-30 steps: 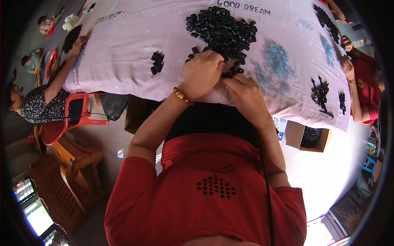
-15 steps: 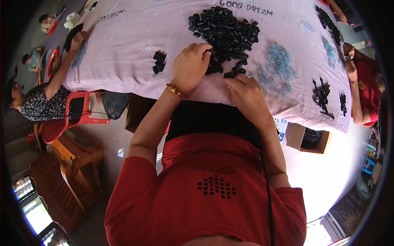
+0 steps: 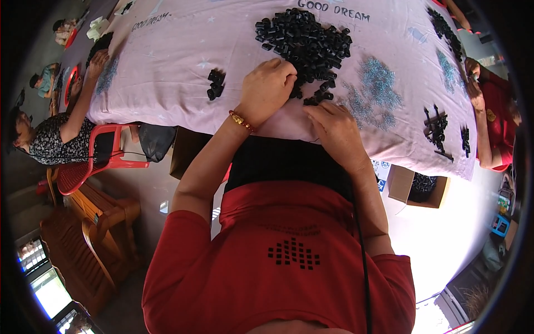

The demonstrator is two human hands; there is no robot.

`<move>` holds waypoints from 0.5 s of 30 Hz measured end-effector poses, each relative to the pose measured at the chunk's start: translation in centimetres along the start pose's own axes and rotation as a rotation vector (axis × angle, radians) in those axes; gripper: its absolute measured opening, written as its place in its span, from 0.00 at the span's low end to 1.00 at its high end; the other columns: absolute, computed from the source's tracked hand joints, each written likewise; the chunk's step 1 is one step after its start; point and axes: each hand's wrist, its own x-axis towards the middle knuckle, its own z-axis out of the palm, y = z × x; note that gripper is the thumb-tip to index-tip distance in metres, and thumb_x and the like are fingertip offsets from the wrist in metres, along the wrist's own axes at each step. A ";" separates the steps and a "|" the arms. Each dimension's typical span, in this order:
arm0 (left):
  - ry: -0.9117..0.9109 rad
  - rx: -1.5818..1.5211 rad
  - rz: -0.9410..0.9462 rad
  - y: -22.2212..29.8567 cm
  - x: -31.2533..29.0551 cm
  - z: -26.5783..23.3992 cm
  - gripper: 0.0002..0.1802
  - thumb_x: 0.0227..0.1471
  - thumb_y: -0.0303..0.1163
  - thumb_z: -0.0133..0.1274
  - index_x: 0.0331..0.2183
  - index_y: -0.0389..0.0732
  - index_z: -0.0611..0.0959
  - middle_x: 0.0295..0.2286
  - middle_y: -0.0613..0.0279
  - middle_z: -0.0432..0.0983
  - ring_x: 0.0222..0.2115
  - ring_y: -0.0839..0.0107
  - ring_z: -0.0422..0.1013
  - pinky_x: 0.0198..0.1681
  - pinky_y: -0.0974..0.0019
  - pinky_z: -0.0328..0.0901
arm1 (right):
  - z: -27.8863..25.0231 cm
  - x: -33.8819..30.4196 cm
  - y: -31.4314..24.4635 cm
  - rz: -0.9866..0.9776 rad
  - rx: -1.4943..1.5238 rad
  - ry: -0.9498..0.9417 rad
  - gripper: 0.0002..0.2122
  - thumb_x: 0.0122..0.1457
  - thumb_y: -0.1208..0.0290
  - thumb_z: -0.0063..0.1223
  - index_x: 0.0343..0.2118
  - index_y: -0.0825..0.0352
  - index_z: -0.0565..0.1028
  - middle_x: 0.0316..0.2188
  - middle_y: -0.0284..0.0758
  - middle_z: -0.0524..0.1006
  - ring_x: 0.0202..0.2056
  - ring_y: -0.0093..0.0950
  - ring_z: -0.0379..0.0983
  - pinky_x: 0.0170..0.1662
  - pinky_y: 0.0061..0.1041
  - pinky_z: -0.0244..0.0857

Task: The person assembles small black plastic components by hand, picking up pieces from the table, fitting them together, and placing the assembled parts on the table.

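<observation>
A large heap of small black plastic pieces (image 3: 306, 42), short and tube-like, lies on the pink cloth (image 3: 167, 78) in front of me. At the heap's near left edge is my left hand (image 3: 267, 86), its fingers curled inward and their tips hidden behind the hand. My right hand (image 3: 337, 131) rests lower and to the right, thumb and fingers pinched together beside a few loose black pieces (image 3: 318, 99). Whatever the pinch holds is too small to make out. Off to the left sits a small separate cluster of black pieces (image 3: 215, 84).
Clear bluish small parts (image 3: 379, 86) are scattered right of the heap. Black assembled-looking pieces (image 3: 436, 132) lie near the right corner. Co-workers' hands (image 3: 99, 62) work at the left and right table sides. An open cardboard box (image 3: 436, 192) stands below the right edge.
My left hand has shifted slightly right along the heap's near edge, with its fingers curled further in. My right hand stays nearly still. The left co-worker's hand has moved a little.
</observation>
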 end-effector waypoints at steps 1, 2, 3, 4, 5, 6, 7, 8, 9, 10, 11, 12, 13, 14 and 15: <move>-0.014 0.004 -0.009 0.0 -0.1 0.0 0.04 0.54 0.32 0.57 0.34 0.47 0.84 0.30 0.61 0.78 0.35 0.56 0.76 0.36 0.55 0.71 | 0.0 0.0 0.0 0.000 0.001 0.000 0.10 0.52 0.80 0.55 0.38 0.65 0.80 0.29 0.38 0.77 0.34 0.39 0.77 0.41 0.37 0.72; -0.028 0.009 -0.018 0.0 -0.1 0.0 0.05 0.55 0.33 0.58 0.36 0.48 0.85 0.30 0.59 0.78 0.35 0.56 0.76 0.37 0.55 0.71 | 0.1 0.0 0.1 0.000 -0.003 -0.003 0.10 0.52 0.80 0.55 0.38 0.65 0.80 0.29 0.38 0.77 0.34 0.40 0.77 0.41 0.37 0.72; -0.028 0.009 -0.018 0.0 -0.2 0.1 0.05 0.55 0.33 0.58 0.36 0.48 0.85 0.30 0.59 0.78 0.35 0.56 0.76 0.37 0.55 0.71 | 0.1 0.0 0.1 0.000 -0.007 -0.007 0.10 0.52 0.80 0.55 0.38 0.65 0.80 0.30 0.38 0.77 0.34 0.40 0.77 0.41 0.37 0.72; -0.014 0.007 -0.012 -0.1 -0.2 0.2 0.06 0.55 0.33 0.58 0.36 0.48 0.85 0.30 0.59 0.77 0.35 0.56 0.76 0.37 0.55 0.71 | 0.1 0.0 0.1 0.000 -0.007 -0.007 0.10 0.52 0.80 0.55 0.38 0.65 0.80 0.30 0.38 0.77 0.34 0.40 0.77 0.41 0.37 0.72; -0.001 0.005 -0.005 -0.1 -0.2 0.3 0.06 0.55 0.33 0.57 0.36 0.48 0.85 0.30 0.59 0.77 0.35 0.56 0.76 0.37 0.55 0.71 | 0.1 0.0 0.0 0.001 -0.003 -0.008 0.10 0.52 0.80 0.55 0.38 0.65 0.80 0.30 0.38 0.77 0.34 0.40 0.77 0.41 0.37 0.72; 0.000 0.005 -0.006 -0.2 -0.2 0.3 0.06 0.55 0.33 0.57 0.36 0.48 0.85 0.30 0.59 0.77 0.35 0.56 0.76 0.37 0.55 0.71 | 0.1 0.0 0.0 0.002 0.001 -0.008 0.10 0.52 0.80 0.55 0.38 0.65 0.80 0.30 0.38 0.77 0.34 0.40 0.77 0.41 0.37 0.72; -0.009 0.014 0.003 -0.2 -0.2 0.3 0.06 0.55 0.33 0.57 0.37 0.48 0.84 0.30 0.60 0.77 0.35 0.56 0.76 0.37 0.55 0.71 | 0.1 0.0 0.0 0.002 0.001 -0.008 0.10 0.52 0.80 0.55 0.38 0.65 0.80 0.30 0.38 0.77 0.34 0.40 0.77 0.41 0.37 0.72; -0.018 0.022 0.013 -0.2 -0.1 0.3 0.07 0.55 0.33 0.57 0.38 0.49 0.84 0.30 0.60 0.77 0.35 0.56 0.76 0.37 0.54 0.71 | 0.1 0.0 0.0 0.005 -0.002 -0.007 0.10 0.52 0.80 0.55 0.38 0.65 0.80 0.30 0.38 0.77 0.34 0.40 0.77 0.41 0.37 0.72; -0.018 0.022 0.013 -0.2 -0.1 0.2 0.07 0.55 0.33 0.57 0.38 0.49 0.84 0.30 0.60 0.77 0.35 0.56 0.76 0.37 0.54 0.71 | 0.2 -0.1 0.1 0.007 -0.004 -0.005 0.11 0.52 0.80 0.55 0.39 0.65 0.80 0.30 0.38 0.77 0.34 0.40 0.77 0.42 0.37 0.72; -0.035 0.032 0.019 -0.2 0.0 0.1 0.06 0.55 0.32 0.57 0.38 0.49 0.84 0.31 0.60 0.77 0.35 0.56 0.76 0.37 0.55 0.71 | 0.2 -0.1 0.0 0.006 -0.004 -0.005 0.11 0.52 0.80 0.55 0.39 0.65 0.80 0.30 0.38 0.77 0.34 0.40 0.77 0.42 0.37 0.72; -0.052 0.042 0.025 -0.3 0.0 0.0 0.06 0.56 0.32 0.57 0.38 0.49 0.84 0.31 0.60 0.77 0.35 0.56 0.76 0.37 0.55 0.71 | 0.1 -0.1 0.0 0.006 -0.005 -0.007 0.11 0.52 0.80 0.55 0.39 0.65 0.80 0.30 0.38 0.77 0.34 0.40 0.77 0.42 0.37 0.71; -0.052 0.043 0.025 -0.3 0.1 0.0 0.06 0.56 0.32 0.57 0.38 0.49 0.84 0.31 0.60 0.77 0.35 0.56 0.76 0.37 0.55 0.71 | 0.1 0.0 0.0 0.006 -0.007 -0.008 0.11 0.52 0.80 0.55 0.39 0.65 0.80 0.30 0.38 0.77 0.34 0.39 0.77 0.42 0.37 0.71; -0.050 0.053 0.026 -0.3 0.1 -0.1 0.04 0.54 0.32 0.57 0.34 0.47 0.83 0.30 0.60 0.77 0.35 0.56 0.76 0.36 0.54 0.72 | 0.1 0.0 0.0 0.006 -0.007 -0.008 0.11 0.52 0.80 0.55 0.39 0.65 0.80 0.30 0.38 0.77 0.34 0.39 0.77 0.42 0.37 0.71; -0.048 0.062 0.027 -0.3 0.1 -0.1 0.02 0.53 0.31 0.58 0.31 0.46 0.82 0.29 0.61 0.77 0.35 0.57 0.77 0.35 0.53 0.72 | 0.0 0.0 0.0 0.004 -0.010 -0.010 0.10 0.52 0.80 0.56 0.39 0.65 0.80 0.30 0.38 0.77 0.34 0.39 0.77 0.42 0.37 0.71; -0.048 0.062 0.028 -0.3 0.2 -0.1 0.02 0.53 0.31 0.58 0.31 0.46 0.82 0.29 0.61 0.77 0.35 0.57 0.77 0.35 0.53 0.72 | 0.0 0.0 -0.1 0.002 -0.014 -0.012 0.10 0.52 0.80 0.56 0.39 0.65 0.80 0.29 0.38 0.77 0.34 0.39 0.77 0.42 0.37 0.71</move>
